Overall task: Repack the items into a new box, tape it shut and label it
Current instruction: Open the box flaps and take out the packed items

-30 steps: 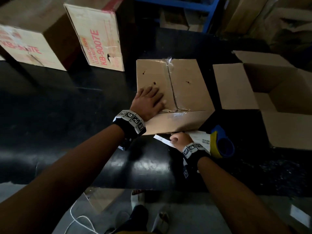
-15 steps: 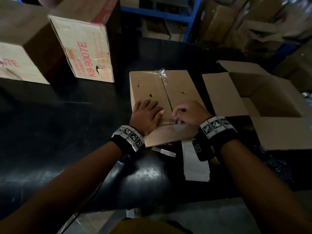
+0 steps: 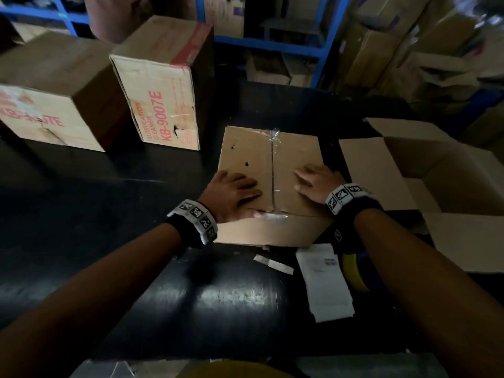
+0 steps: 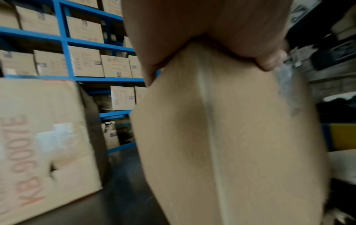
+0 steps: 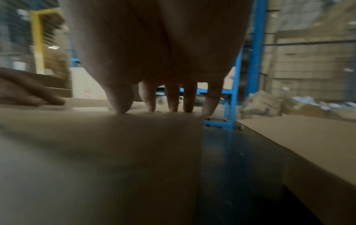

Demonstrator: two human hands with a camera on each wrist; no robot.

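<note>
Head view: your left hand [image 3: 234, 193] and right hand [image 3: 317, 184] lie flat, fingers spread, on the taped box [image 3: 272, 170] at centre — likely pressing the seam. The label sheets [image 3: 324, 285] wait at five o'clock, the open carton [image 3: 450, 170] at three.

I count four cardboard boxes on my table: one closed box [image 3: 272, 165] at centre, one open box [image 3: 425, 170] at 3 o'clock, two printed boxes [image 3: 161, 105] [image 3: 46, 115] toward 10 o'clock. One label sheet [image 3: 324, 285], one paper strip [image 3: 272, 264], two hands [image 3: 231, 195] [image 3: 316, 181].
</note>
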